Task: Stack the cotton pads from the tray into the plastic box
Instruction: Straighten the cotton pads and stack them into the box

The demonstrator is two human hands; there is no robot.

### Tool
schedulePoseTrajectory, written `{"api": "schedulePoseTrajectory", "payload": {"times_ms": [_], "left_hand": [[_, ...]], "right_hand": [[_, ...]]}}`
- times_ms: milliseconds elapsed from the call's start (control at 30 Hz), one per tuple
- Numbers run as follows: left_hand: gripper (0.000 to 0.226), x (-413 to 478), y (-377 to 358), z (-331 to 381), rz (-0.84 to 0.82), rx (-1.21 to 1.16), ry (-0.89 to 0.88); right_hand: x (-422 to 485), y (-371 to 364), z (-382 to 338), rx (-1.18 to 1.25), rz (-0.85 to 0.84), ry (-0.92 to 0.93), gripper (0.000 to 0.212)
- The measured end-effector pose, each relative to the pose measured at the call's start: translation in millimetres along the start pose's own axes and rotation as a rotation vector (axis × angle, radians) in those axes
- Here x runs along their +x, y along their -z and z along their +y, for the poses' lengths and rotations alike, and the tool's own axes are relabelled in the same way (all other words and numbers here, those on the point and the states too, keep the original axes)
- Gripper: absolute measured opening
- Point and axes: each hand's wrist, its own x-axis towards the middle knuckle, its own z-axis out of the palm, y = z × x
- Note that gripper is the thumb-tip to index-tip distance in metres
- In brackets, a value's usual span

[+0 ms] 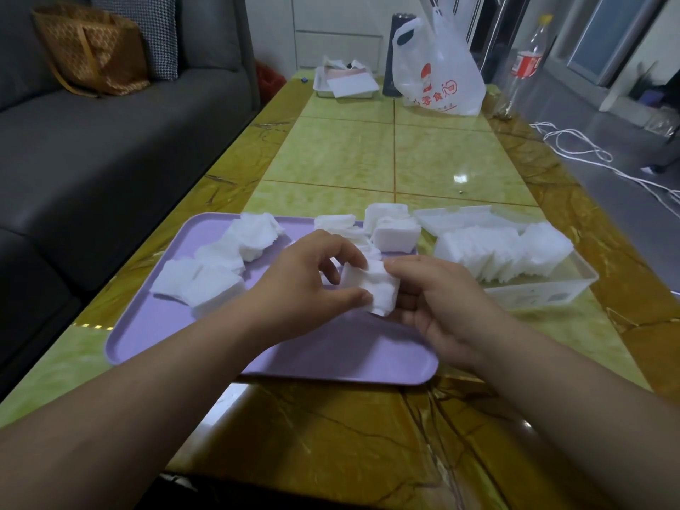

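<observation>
Both my hands meet over the purple tray (176, 336), sharing one small stack of cotton pads (369, 287). My left hand (305, 285) pinches its near left corner between thumb and forefinger, the other fingers curled loosely above. My right hand (438, 307) cradles the stack from beneath and the right, thumb pressed on its top edge; the grip on both sides is closed on the stack, not spread.

Loose pads (220, 263) lie scattered along the tray's left and far parts, and two neater blocks (395, 230) sit at its far right corner. The near half of the tray is bare. Just right of the tray stands the clear plastic box (544, 292), already carrying a leaning row of pads (504, 252), its lid (463, 215) lying behind it. The desk (368, 156) beyond lies open up to a white plastic bag (441, 75) at the far end.
</observation>
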Motion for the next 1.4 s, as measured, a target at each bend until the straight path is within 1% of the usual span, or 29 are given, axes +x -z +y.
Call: {"api": "schedulePoseTrajectory", "payload": {"times_ms": [100, 167, 233, 300, 367, 533, 667, 800, 833, 867, 933, 967, 1000, 1067, 1100, 1167, 1233, 1400], "left_hand": [[0.027, 0.2, -1.1, 0.5, 0.003, -0.008, 0.004], [0.02, 0.4, -1.2, -1.4, 0.0, -0.03, 0.002], [0.011, 0.1, -1.1, -2.0, -0.002, -0.028, -0.004], [0.007, -0.7, -0.4, -1.3, 0.008, -0.045, 0.019], [0.005, -1.9, 0.7, 0.5, 0.011, -0.091, 0.049], [0.005, -1.4, 2.3, 0.5, 0.01, -0.085, 0.068], [0.006, -0.9, 1.3, -1.1, 0.006, -0.08, 0.095], [0.007, 0.1, 2.5, -3.2, 0.004, -0.077, 0.082], [0.008, 0.3, 2.8, -2.9, 0.007, -0.072, 0.076], [0.014, 0.2, 2.6, -2.1, 0.01, -0.086, 0.075], [0.036, -0.2, 2.9, -2.4, -0.015, -0.159, 0.112], [0.044, -0.5, 3.4, -2.5, -0.046, -0.177, 0.138], [0.045, -1.1, 3.8, -2.8, -0.082, -0.166, 0.147], [0.03, -1.1, 3.7, -4.7, -0.113, -0.106, 0.125], [0.023, -0.7, 3.8, -5.5, -0.102, -0.095, 0.114], [0.016, 0.8, 3.6, -7.9, -0.084, -0.098, 0.11], [0.016, 1.1, 2.4, -10.4, -0.108, -0.071, 0.11], [0.032, -0.7, -7.6, -11.8, -0.187, -0.053, 0.185]], "right_hand": [[-1.0, -0.5, -0.8, 0.002, 0.001, -0.008, 0.024], [-0.9, -0.6, -0.9, -0.006, 0.015, -0.002, 0.024], [-1.0, -0.4, -1.1, -0.024, 0.034, 0.007, 0.018], [-0.4, -0.2, -1.4, -0.051, 0.047, 0.014, 0.009], [-0.7, -0.3, -1.6, -0.07, 0.051, 0.02, 0.007], [-0.9, 0.3, -1.1, -0.127, 0.038, 0.047, 0.012], [-2.2, 1.5, -3.0, -0.106, -0.041, 0.061, 0.02], [-3.6, 3.8, 0.7, -0.164, -0.082, 0.11, 0.045], [-2.7, 4.3, 2.9, -0.195, -0.075, 0.127, 0.046], [-1.2, 5.1, 5.0, -0.236, -0.065, 0.148, 0.043], [0.7, 7.9, 6.8, -0.307, -0.054, 0.19, 0.035], [0.9, 8.8, 6.8, -0.34, -0.06, 0.208, 0.035], [1.0, 9.4, 6.4, -0.373, -0.074, 0.227, 0.036], [0.9, 9.0, 6.9, -0.469, -0.094, 0.29, 0.038], [0.8, 8.6, 8.1, -0.552, -0.083, 0.335, 0.038], [1.8, 8.1, 11.7, -0.744, -0.026, 0.42, 0.036], [2.3, 7.4, 15.3, -0.851, -0.001, 0.459, 0.038], [1.0, 3.5, 21.0, -0.847, -0.02, 0.411, 0.058]]}}
